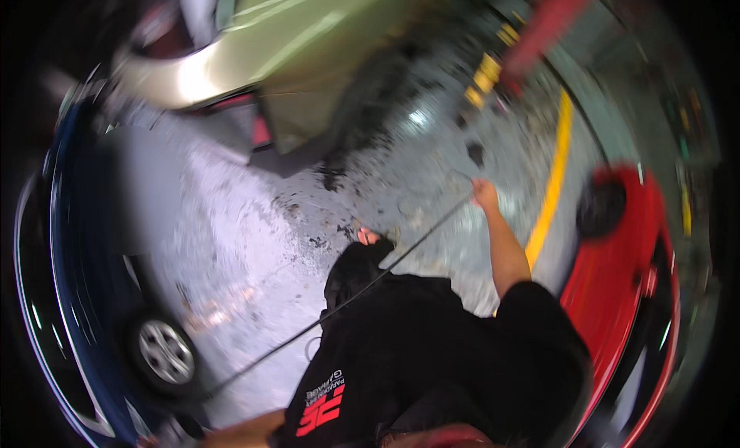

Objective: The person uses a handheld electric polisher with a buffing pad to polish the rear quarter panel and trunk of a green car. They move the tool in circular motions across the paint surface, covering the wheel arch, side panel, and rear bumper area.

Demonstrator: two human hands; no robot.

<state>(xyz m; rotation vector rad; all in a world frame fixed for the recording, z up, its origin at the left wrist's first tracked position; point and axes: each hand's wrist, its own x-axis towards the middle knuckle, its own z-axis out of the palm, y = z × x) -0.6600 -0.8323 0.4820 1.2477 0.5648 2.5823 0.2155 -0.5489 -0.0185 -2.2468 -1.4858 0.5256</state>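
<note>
A long, thin dark hose or cable (385, 272) stretches slantwise across the front of my body; which of the two it is I cannot make out. Its upper end runs into my right hand (485, 194), which is closed around it out to the right, over the floor. A faint thin loop shows just beyond those fingers. My left forearm (248, 431) reaches to the lower left, towards the line's other end. A blurred dark grey object (180, 430) is by my left hand, whose fingers are lost in shadow and blur.
To the left stands a dark blue car (85, 255) with a silver-rimmed wheel (165, 352). A gold car (301, 43) is ahead, and a red car (609, 294) to the right. A red post (551, 32) rises near a yellow floor line (556, 174). Dark stains mark the grey floor (247, 224).
</note>
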